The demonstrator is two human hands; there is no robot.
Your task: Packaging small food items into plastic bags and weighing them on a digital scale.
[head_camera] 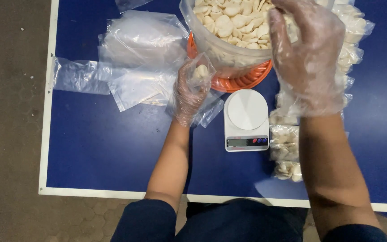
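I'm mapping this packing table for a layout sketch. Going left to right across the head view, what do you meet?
Empty clear bags → left hand holding a small bag → white scale → right hand → filled bags.

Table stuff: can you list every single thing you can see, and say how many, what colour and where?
table: one, blue with white edge, under everything
tub: one, clear plastic, top middle, full of pale crackers
basket: one, orange, under the tub
scale: one, white, in front of the basket
empty bags: several, clear, piled at left
filled bags: several, clear with pale crackers, along the right
small bag: one, clear, a few crackers inside, in the left hand
floor: grey-brown, at left
left hand: clear glove, holds the small bag
right hand: clear glove, over the tub
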